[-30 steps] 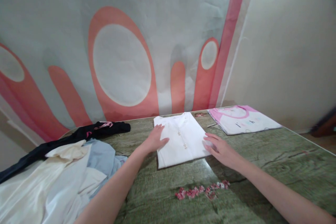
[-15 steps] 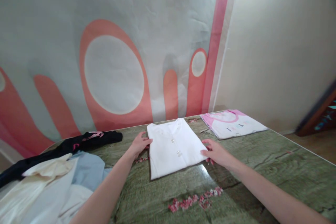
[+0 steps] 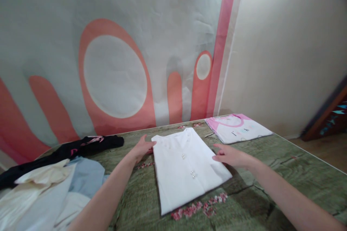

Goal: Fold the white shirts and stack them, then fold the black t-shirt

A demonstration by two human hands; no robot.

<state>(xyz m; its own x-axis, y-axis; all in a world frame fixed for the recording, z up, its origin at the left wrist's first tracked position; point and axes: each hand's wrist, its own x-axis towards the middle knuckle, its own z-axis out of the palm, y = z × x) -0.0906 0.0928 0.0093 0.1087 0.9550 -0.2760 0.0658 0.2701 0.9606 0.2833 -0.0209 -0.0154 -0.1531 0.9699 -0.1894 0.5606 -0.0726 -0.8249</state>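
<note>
A folded white top with a V-shaped neckline and small sparkling clusters down its front lies flat on the wood-patterned table. At its upper left edge is my left hand, thumb touching the cloth, fingers apart; some fingers are hidden beside the edge. Along the right edge, my right hand has its thumb against the cloth and its index finger stretched out, with the other fingers mostly out of sight. Neither hand appears to grip the cloth.
A folded pink-and-white T-shirt lies at the table's far right. Loose black, pale blue and cream garments are heaped at the left. Behind the table stands a patterned wall covering.
The white top has come nearer to me, and its lower edge now reaches the printed flowers. My hands stay at its sides, now closer to its neckline, their fingers looser.
</note>
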